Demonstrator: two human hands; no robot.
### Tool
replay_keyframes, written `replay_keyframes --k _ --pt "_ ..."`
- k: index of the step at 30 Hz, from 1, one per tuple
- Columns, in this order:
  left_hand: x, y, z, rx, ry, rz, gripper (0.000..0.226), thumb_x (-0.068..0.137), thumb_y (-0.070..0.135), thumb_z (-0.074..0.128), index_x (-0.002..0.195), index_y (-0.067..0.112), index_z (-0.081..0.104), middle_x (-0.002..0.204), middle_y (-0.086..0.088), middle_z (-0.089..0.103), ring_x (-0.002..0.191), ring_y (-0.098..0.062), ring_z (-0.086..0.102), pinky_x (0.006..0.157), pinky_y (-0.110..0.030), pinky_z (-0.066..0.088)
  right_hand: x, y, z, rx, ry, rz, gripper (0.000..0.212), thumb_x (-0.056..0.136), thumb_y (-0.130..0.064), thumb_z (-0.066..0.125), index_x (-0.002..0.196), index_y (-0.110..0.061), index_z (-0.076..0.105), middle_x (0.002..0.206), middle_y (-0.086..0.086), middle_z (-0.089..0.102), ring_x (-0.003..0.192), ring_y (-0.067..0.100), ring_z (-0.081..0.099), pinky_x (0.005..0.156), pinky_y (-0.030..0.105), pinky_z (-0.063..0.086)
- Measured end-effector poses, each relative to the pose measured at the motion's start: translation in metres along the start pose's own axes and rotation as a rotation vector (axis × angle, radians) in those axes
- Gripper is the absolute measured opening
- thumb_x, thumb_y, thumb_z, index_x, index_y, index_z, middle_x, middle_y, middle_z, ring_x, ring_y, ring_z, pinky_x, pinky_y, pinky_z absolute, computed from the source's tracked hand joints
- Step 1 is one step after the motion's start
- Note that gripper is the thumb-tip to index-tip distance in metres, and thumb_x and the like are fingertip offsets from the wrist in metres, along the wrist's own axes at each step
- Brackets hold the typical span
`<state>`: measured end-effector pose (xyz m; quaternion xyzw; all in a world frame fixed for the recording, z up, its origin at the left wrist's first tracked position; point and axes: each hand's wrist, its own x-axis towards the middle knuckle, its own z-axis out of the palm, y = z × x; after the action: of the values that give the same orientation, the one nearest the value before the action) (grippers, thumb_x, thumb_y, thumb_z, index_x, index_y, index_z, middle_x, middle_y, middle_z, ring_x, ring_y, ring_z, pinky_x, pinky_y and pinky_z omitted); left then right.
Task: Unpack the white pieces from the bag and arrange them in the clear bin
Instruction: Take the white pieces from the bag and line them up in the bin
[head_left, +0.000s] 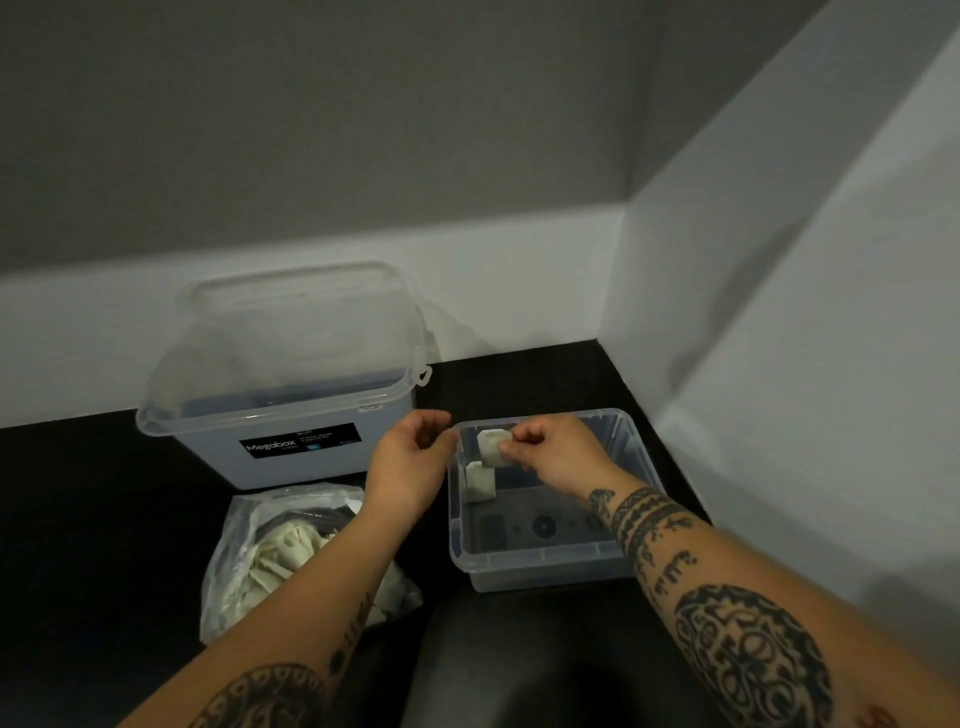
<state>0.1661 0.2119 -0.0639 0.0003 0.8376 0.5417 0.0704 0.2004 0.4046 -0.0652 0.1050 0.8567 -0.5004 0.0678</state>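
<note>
- At far left I see the plastic bag (291, 556) on the floor, white pieces heaped inside.
- My left hand (410, 462) hovers between bag and clear bin (540, 571), fingers loosely curled, apparently empty.
- My right hand (550, 452) pinches one white piece (490, 446) over the bin's far-left corner, directly above a piece (480, 482) standing there; I judge it goes down beside that one.

Large translucent lidded storage box (291, 415) stood on dark floor (78, 519), against white baseboard (519, 291). Black "Megabox" label (300, 440) on front face. Grey wall (363, 104) above; corner at right.
</note>
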Motion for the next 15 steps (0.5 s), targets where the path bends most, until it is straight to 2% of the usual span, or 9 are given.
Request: replay_keyframes --k 3,6,7,9,11,15 --pt "-0.001 -0.017 0.001 0.188 -0.07 -0.065 0.038 0.098 0.039 0.067 0.135 0.031 0.06 0.128 0.004 0.063 0.114 -0.017 0.061 0.091 -0.034 0.051 0.011 0.012 0.017 -0.088 -0.021 0.075 0.015 0.092 -0.031 0.072 0.102 -0.021 0.077 0.091 -0.008 0.071 0.093 0.011 0.068 0.094 0.035 0.055" --pt "-0.003 -0.023 0.002 0.106 -0.097 -0.138 0.038 0.099 0.045 0.063 0.135 0.037 0.058 0.133 0.003 0.063 0.116 -0.018 0.062 0.097 -0.04 0.054 0.022 0.018 0.036 -0.157 -0.03 0.162 0.007 0.092 -0.03 0.072 0.092 -0.024 0.076 0.09 -0.004 0.072 0.091 0.013 0.069 0.092 0.036 0.058" --pt "-0.004 -0.025 0.002 0.081 -0.104 -0.159 0.037 0.099 0.047 0.062 0.135 0.037 0.058 0.132 0.003 0.065 0.113 -0.019 0.063 0.095 -0.042 0.056 0.026 0.02 0.041 -0.198 -0.042 0.189 0.008 0.092 -0.03 0.071 0.092 -0.023 0.076 0.092 -0.002 0.073 0.091 0.014 0.069 0.09 0.035 0.058" --pt "-0.005 -0.026 0.002 0.055 -0.122 -0.192 0.038 0.1 0.049 0.059 0.135 0.036 0.058 0.129 0.003 0.066 0.105 -0.02 0.066 0.079 -0.038 0.059 0.034 0.021 0.049 -0.301 -0.073 0.23 0.013 0.093 -0.03 0.07 0.096 -0.02 0.078 0.098 0.001 0.074 0.094 0.016 0.069 0.09 0.033 0.058" --pt "-0.006 -0.027 0.003 0.05 -0.135 -0.211 0.041 0.101 0.05 0.056 0.138 0.034 0.057 0.127 0.003 0.066 0.096 -0.019 0.066 0.063 -0.031 0.053 0.04 0.022 0.054 -0.379 -0.09 0.26 0.019 0.093 -0.032 0.069 0.104 -0.018 0.078 0.103 0.002 0.074 0.1 0.018 0.068 0.095 0.035 0.056" --pt "-0.006 -0.028 0.004 0.035 -0.134 -0.223 0.04 0.102 0.05 0.055 0.138 0.034 0.057 0.124 0.004 0.067 0.093 -0.018 0.065 0.057 -0.027 0.047 0.05 0.022 0.063 -0.446 -0.052 0.309 0.024 0.09 -0.036 0.073 0.107 -0.019 0.077 0.104 0.002 0.073 0.101 0.019 0.067 0.093 0.035 0.057"
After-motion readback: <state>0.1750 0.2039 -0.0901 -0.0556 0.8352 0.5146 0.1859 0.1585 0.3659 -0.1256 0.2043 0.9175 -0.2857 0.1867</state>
